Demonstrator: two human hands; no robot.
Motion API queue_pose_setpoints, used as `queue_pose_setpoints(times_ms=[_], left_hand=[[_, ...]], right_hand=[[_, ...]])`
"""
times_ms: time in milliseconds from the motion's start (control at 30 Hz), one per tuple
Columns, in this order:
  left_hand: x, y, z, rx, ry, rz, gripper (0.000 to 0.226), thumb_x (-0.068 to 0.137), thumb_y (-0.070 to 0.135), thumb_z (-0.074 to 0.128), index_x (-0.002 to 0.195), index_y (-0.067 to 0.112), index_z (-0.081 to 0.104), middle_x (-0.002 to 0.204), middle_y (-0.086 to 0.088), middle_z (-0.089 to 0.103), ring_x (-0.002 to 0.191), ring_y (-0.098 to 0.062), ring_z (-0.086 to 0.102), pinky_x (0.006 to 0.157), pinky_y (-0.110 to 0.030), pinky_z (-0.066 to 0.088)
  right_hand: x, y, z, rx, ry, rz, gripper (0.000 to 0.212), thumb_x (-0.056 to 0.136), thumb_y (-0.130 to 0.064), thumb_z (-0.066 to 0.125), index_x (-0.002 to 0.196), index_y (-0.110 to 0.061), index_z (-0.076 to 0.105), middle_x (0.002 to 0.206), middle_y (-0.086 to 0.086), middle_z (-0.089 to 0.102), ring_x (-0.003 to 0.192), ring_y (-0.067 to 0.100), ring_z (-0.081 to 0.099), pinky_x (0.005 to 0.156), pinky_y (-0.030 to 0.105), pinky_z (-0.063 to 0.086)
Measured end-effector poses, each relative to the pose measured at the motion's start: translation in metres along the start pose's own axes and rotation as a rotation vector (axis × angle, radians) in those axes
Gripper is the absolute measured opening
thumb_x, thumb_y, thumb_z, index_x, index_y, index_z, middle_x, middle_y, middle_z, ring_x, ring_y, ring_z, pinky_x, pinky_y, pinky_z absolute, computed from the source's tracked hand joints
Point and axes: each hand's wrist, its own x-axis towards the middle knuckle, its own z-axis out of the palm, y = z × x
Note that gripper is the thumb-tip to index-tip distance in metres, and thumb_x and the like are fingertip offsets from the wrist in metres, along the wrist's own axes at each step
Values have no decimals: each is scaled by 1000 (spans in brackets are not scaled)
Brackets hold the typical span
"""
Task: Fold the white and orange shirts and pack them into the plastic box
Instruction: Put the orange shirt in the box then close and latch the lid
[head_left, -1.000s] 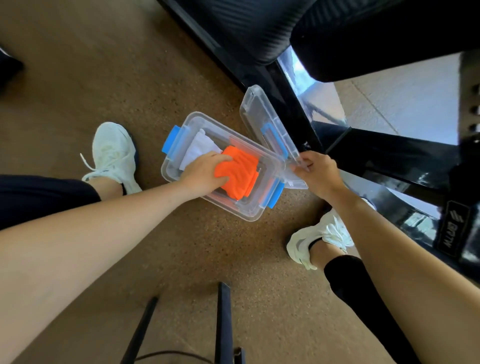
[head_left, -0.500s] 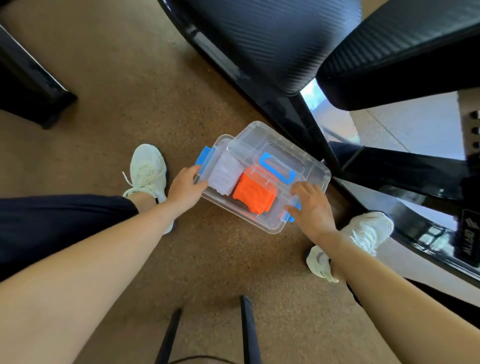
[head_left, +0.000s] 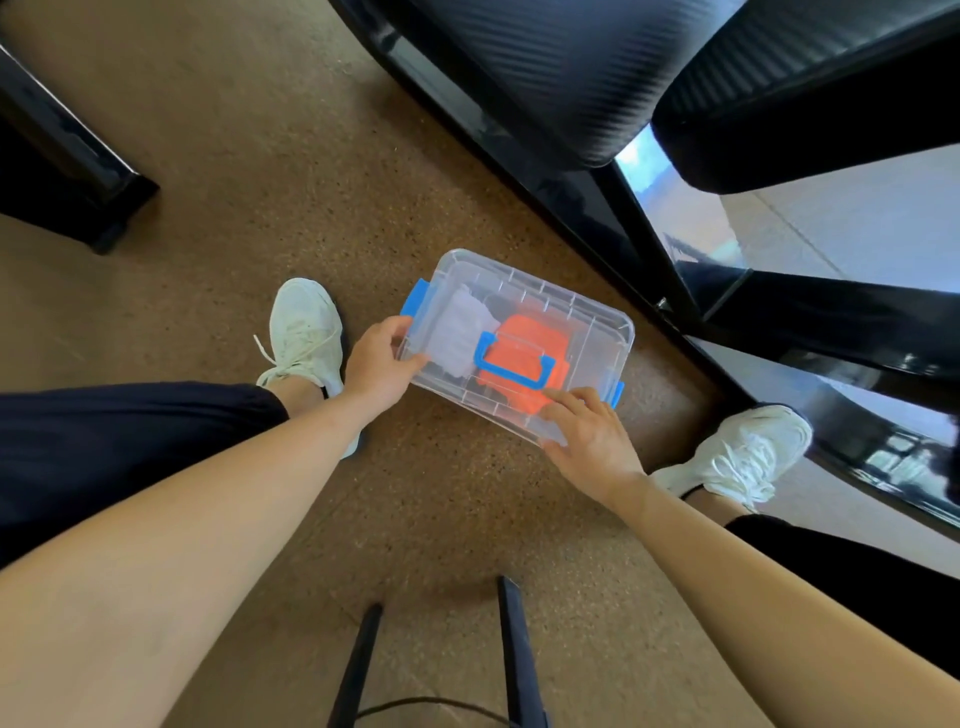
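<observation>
The clear plastic box (head_left: 593, 332) sits on the brown floor between my feet, its lid down on top with a blue handle (head_left: 511, 372) in the middle. Through the lid I see the folded white shirt (head_left: 457, 332) on the left and the folded orange shirt (head_left: 531, 338) on the right. My left hand (head_left: 376, 364) grips the box's left end just below the blue latch (head_left: 418, 299), thumb on the lid. My right hand (head_left: 592, 441) presses straight fingers on the lid's near right corner, beside the other blue latch (head_left: 616, 393).
My white shoes (head_left: 306, 327) (head_left: 748, 452) flank the box. A black gym machine frame (head_left: 571, 104) runs diagonally close behind the box. Another black base (head_left: 62, 171) lies at far left. Two thin black legs (head_left: 514, 649) and a cable are near the bottom edge.
The lid swung from open over the box and now lies flat on it. My left hand left the orange shirt for the box's left end; my right hand moved onto the lid's near corner.
</observation>
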Motion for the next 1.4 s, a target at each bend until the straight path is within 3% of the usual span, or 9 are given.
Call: queue_pose_setpoints(times_ms=[200, 300, 367, 467, 567, 833, 967, 1067, 1400], left_hand=[[0, 1, 3, 13, 34, 8, 51, 92, 30, 70, 139, 29, 51, 136, 4, 56, 120, -17, 59, 100, -44, 54], [0, 0, 2, 18, 31, 17, 51, 92, 28, 70, 139, 28, 51, 137, 4, 56, 121, -18, 57, 101, -44, 53], [0, -1, 1, 21, 26, 19, 51, 92, 27, 71, 139, 29, 51, 137, 5, 55, 121, -18, 57, 102, -44, 52], [-2, 0, 0, 0, 9, 15, 49, 93, 26, 69, 139, 31, 52, 138, 6, 55, 122, -16, 56, 102, -41, 51], [-3, -1, -3, -10, 1, 25, 47, 95, 25, 67, 140, 31, 53, 141, 6, 55, 125, -17, 56, 104, -43, 51], [7, 8, 0, 83, 121, -15, 58, 91, 30, 72, 143, 27, 48, 142, -1, 54, 118, -20, 60, 97, -40, 53], [19, 4, -9, 59, -34, -151, 87, 88, 32, 75, 157, 32, 22, 163, -1, 30, 146, -27, 38, 113, -53, 41], [21, 11, -14, -43, -166, -153, 92, 91, 23, 73, 160, 28, 12, 165, -2, 28, 145, -25, 40, 113, -49, 41], [8, 8, -5, 83, -30, 41, 63, 97, 20, 64, 153, 31, 38, 146, -1, 45, 132, -21, 50, 108, -39, 44]], right_hand=[[6, 15, -18, 470, 273, 629, 60, 92, -26, 69, 145, -27, 42, 150, 1, 38, 140, 22, 34, 110, 41, 39], [15, 19, -17, 787, 214, 864, 67, 93, -24, 70, 149, -23, 33, 147, 5, 48, 126, 23, 52, 95, 35, 48], [16, 24, -11, 901, 222, 1003, 56, 93, -24, 71, 140, -19, 43, 137, 6, 58, 109, 22, 61, 84, 33, 55], [13, 28, 2, 1089, 219, 1133, 58, 89, -25, 76, 140, -20, 48, 131, 5, 62, 108, 25, 68, 91, 44, 60], [7, 22, 14, 1185, 174, 1164, 57, 89, -20, 76, 139, -21, 48, 124, 5, 65, 95, 23, 73, 83, 47, 63], [7, 25, 14, 1168, 160, 1142, 43, 88, -21, 77, 123, -22, 53, 118, 5, 66, 100, 25, 71, 87, 46, 62], [8, 27, 15, 1168, 131, 1147, 54, 88, -23, 77, 135, -19, 51, 120, 3, 65, 100, 22, 69, 88, 43, 62], [7, 29, 16, 1210, 126, 1152, 64, 88, -23, 77, 144, -20, 45, 126, 3, 63, 104, 22, 69, 91, 44, 61], [5, 27, 17, 1197, 195, 1111, 53, 86, -20, 79, 133, -17, 56, 116, 0, 68, 99, 21, 71, 90, 43, 60]])
